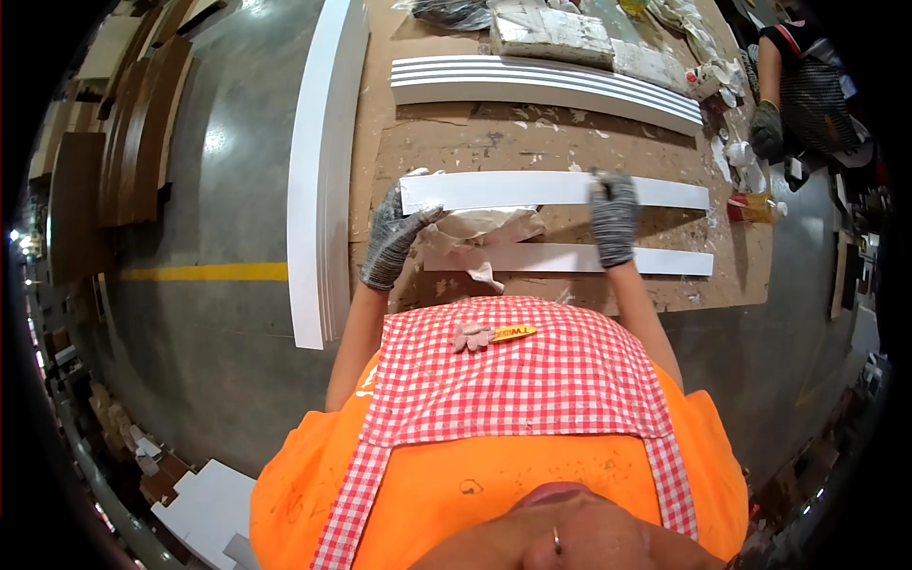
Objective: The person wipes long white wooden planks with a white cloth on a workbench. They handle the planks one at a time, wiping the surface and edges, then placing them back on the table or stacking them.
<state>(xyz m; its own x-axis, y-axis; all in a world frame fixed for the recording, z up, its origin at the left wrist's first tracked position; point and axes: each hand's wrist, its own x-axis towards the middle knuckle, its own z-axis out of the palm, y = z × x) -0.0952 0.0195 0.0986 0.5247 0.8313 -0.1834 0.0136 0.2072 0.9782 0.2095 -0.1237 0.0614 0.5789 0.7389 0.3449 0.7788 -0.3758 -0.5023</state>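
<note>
A long white board strip lies crosswise in front of me, raised a little off the worktable. My left hand, in a grey striped knit glove, grips its left end, with the thumb on the near face. My right hand, gloved alike, is closed over the strip right of its middle. Its fingers are curled and slightly blurred; what they hold, if anything, is hidden. Crumpled pale paper or cloth sits under the strip near my left hand. A second white strip lies nearer to me, partly behind my right wrist.
The brown worktable carries a stack of white strips at the back and tall white boards along its left edge. White-stained blocks are behind. A bottle of amber liquid stands at right, near another person's gloved hand.
</note>
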